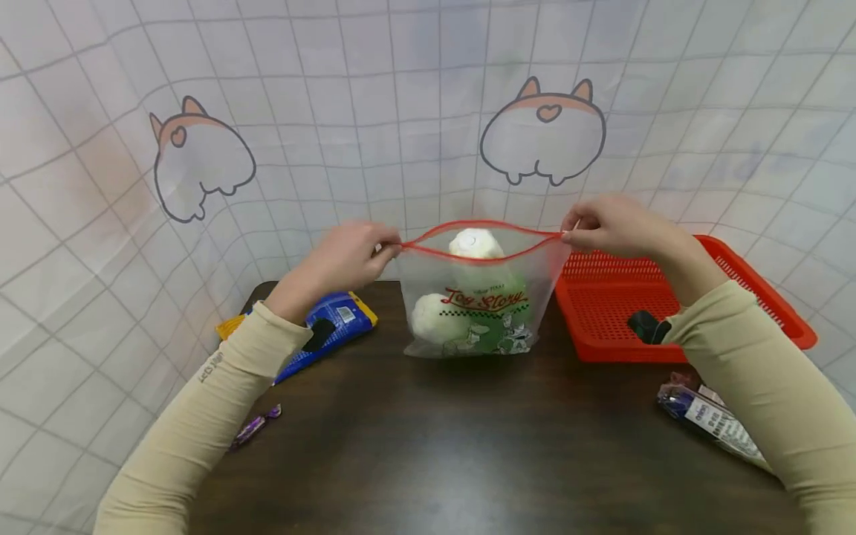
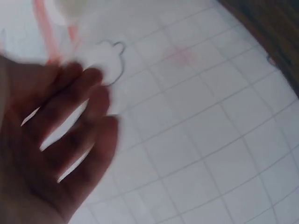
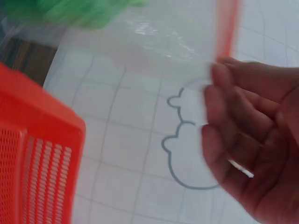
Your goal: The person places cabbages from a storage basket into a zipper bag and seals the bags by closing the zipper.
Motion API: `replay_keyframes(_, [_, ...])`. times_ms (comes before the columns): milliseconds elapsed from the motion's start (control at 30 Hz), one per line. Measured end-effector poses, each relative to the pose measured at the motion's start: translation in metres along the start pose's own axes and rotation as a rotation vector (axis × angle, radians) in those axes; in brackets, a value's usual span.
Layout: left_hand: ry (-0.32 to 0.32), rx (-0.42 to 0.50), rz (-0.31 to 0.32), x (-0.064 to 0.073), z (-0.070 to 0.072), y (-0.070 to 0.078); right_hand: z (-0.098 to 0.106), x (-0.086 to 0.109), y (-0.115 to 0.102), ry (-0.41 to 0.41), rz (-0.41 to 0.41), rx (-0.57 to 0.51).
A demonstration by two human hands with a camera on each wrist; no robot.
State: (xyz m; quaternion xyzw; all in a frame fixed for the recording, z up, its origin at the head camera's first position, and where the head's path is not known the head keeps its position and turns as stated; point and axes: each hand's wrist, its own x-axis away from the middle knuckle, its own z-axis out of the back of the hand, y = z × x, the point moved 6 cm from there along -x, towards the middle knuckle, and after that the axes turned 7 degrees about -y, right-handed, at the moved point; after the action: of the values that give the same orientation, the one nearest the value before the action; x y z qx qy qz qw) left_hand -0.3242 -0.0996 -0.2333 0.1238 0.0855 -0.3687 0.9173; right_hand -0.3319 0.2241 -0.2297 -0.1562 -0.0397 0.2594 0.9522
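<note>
Between my two hands hangs a clear zip bag (image 1: pixel 481 297) with a red zip rim and printed cartoon figures, its mouth parted. My left hand (image 1: pixel 353 254) pinches the left end of the rim between thumb and fingers. At the opposite end, my right hand (image 1: pixel 618 227) pinches the other corner. Inside the bag show a round white item (image 1: pixel 438 318), another white piece (image 1: pixel 476 244) near the mouth, and something green seen through the plastic. The bag's bottom is close over the dark table. In the right wrist view the green content (image 3: pixel 70 11) is blurred.
A red plastic basket (image 1: pixel 582 319) stands at the right behind my forearm. Blue and yellow packaging (image 1: pixel 354 316) lies at the left, partly under my left arm. A purple wrapped candy (image 1: pixel 254 427) and a labelled packet (image 1: pixel 715 423) lie on the table (image 1: pixel 428 446). A printed cloth hangs behind.
</note>
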Motion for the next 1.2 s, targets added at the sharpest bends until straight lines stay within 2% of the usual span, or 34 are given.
replay_keyframes(167, [0.064,0.012,0.033,0.006,0.013,-0.003,0.009,0.006,-0.007,0.001,0.032,0.054])
replay_keyframes(300, [0.104,0.004,0.074,0.012,0.011,-0.005,0.016,0.009,-0.016,0.031,0.040,0.080])
replay_keyframes(367, [0.112,-0.026,0.087,0.012,0.010,-0.004,0.019,0.009,-0.020,0.030,0.052,0.120])
replay_keyframes(467, [0.147,-0.019,0.134,0.012,0.010,-0.005,0.023,0.010,-0.025,0.040,0.043,0.136])
replay_keyframes(600, [0.173,-0.040,0.156,0.009,0.013,-0.002,0.028,0.010,-0.026,0.066,0.010,0.129])
replay_keyframes(700, [0.168,-0.079,0.139,0.007,0.011,0.000,0.030,0.010,-0.024,0.072,-0.002,0.139])
replay_keyframes(833, [0.187,-0.015,0.146,0.007,0.009,-0.001,0.028,0.013,-0.021,0.083,-0.001,0.143])
replay_keyframes(1033, [0.194,0.192,0.145,0.007,0.004,-0.006,0.025,0.016,-0.019,0.187,0.056,0.137])
replay_keyframes(1100, [0.236,0.263,0.152,0.008,0.003,-0.006,0.025,0.017,-0.019,0.227,0.082,0.121])
replay_keyframes(1200, [0.308,0.228,0.130,0.009,0.003,-0.003,0.024,0.017,-0.020,0.257,0.123,0.114])
